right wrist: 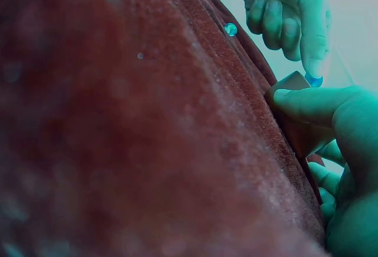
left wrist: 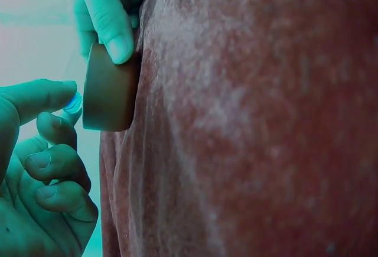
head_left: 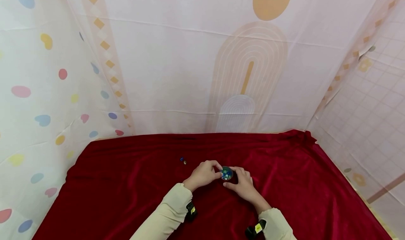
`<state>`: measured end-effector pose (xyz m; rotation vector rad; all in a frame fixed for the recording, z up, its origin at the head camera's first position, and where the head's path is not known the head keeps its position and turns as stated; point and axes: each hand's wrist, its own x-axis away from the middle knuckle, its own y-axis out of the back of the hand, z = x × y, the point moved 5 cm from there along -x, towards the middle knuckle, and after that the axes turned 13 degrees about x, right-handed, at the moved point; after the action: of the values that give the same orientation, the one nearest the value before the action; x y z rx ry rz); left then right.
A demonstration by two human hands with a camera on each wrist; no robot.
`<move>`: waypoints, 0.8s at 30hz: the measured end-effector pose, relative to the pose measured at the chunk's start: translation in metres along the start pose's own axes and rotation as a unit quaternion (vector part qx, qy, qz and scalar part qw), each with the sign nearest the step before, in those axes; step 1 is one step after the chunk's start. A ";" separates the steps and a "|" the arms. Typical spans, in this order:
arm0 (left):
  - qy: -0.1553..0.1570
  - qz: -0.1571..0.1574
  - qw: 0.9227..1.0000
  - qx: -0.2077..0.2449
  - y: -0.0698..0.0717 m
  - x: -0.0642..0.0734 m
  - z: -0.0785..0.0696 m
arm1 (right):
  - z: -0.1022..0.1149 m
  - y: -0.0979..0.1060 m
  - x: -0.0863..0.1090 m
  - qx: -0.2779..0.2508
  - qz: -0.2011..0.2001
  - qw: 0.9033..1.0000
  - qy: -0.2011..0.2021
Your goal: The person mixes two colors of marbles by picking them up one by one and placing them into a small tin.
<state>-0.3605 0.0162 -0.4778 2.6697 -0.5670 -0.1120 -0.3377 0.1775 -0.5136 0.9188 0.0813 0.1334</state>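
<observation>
A small round bowl stands on the red cloth, and blue-green glassy marbles show inside it in the head view. Its plain, smooth side wall is seen in the left wrist view. My right hand holds the bowl, thumb on the near side and fingers around the far side. My left hand pinches a blue marble between thumb and index finger, right at the bowl's rim. The other left fingers are curled loosely below.
Two loose marbles, one blue and one pale, lie on the cloth behind and left of the left hand. The wrinkled red velvet cloth covers the table. Patterned fabric walls stand at the back and both sides.
</observation>
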 end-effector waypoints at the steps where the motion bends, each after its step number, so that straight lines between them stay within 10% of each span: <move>1: -0.001 0.002 1.000 0.001 -0.001 0.000 0.000 | 0.000 0.000 0.000 0.000 0.001 1.000 0.000; 24: 0.001 0.010 1.000 -0.004 -0.007 -0.001 -0.004 | 0.001 -0.001 0.000 -0.002 0.007 1.000 0.007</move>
<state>-0.3583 0.0243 -0.4775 2.6560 -0.5915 -0.1051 -0.3379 0.1759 -0.5137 0.9155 0.0872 0.1518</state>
